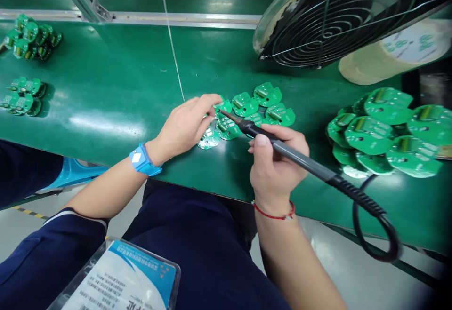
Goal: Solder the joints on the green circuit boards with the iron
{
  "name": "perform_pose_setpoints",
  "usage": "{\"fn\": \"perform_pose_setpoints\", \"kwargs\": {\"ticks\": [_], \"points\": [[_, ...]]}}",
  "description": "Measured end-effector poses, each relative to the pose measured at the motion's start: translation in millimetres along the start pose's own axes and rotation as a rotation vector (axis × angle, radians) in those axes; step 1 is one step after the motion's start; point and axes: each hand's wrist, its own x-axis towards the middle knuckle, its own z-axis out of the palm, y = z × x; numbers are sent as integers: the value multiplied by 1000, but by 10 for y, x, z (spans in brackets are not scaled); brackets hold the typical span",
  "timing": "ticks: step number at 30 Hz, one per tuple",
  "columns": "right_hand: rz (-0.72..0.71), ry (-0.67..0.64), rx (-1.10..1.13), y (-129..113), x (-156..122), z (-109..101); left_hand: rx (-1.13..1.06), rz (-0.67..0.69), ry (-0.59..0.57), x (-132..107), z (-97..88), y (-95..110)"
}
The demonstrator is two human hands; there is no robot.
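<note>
My right hand (pixel 278 166) is closed around a soldering iron (pixel 303 160) like a pen, its tip pointing left onto a small green circuit board (pixel 223 106). At that board's left side, my left hand (pixel 185 125) is closed in a pinch. A thin solder wire (pixel 171 37) runs down from above to the left hand and disappears behind it; the fingers seem to hold it, though its end is hidden. Several similar boards lie close together under and beside the iron, among them a board (pixel 267 94) at the back.
A stack of green boards (pixel 369 134) stands at the right, near the iron's looping cable (pixel 395 244). A fan (pixel 325 30) with a wire grille overhangs the back right, before a pale roll (pixel 367 63). More board piles (pixel 30 37) sit at the far left of the green bench (pixel 106 84).
</note>
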Motion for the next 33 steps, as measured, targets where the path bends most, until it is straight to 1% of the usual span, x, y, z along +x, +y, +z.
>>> {"fn": "perform_pose_setpoints", "kwargs": {"ticks": [2, 3, 6, 8, 10, 12, 14, 16, 18, 20, 23, 26, 28, 30, 33], "points": [[21, -57, 13, -19, 4, 3, -153, 15, -11, -49, -4, 95], [23, -94, 22, -35, 9, 6, -195, 34, -22, -70, 7, 145], [-28, -179, 45, -99, 44, 10, -217, 125, -25, -89, 74, 273], [-85, -178, 38, -142, 76, 7, -181, 174, 4, -58, 121, 323], [-115, -160, 27, -168, 103, 2, -112, 225, 33, 1, 139, 344], [-109, -142, 40, -171, 115, -3, 23, 294, 36, 63, 103, 339], [-57, -111, 66, -154, 111, -2, 209, 360, 34, 99, 13, 312], [13, -63, 83, -126, 101, 7, 373, 377, 59, 89, -104, 275], [65, -27, 98, -100, 94, 14, 415, 328, 72, 28, -203, 243], [95, -21, 111, -80, 95, 3, 378, 246, 27, -72, -251, 229], [112, -53, 86, -59, 93, -85, 294, 127, -93, -233, -228, 243], [42, -97, -7, -30, 48, -242, 154, 16, -144, -332, -168, 263], [1, -89, -24, -3, -14, -342, 121, -34, -126, -350, -147, 266], [-3, -46, 13, 22, -94, -412, 163, -65, -66, -342, -147, 262], [5, 6, 68, 42, -198, -454, 207, -105, 16, -311, -159, 249]]}}
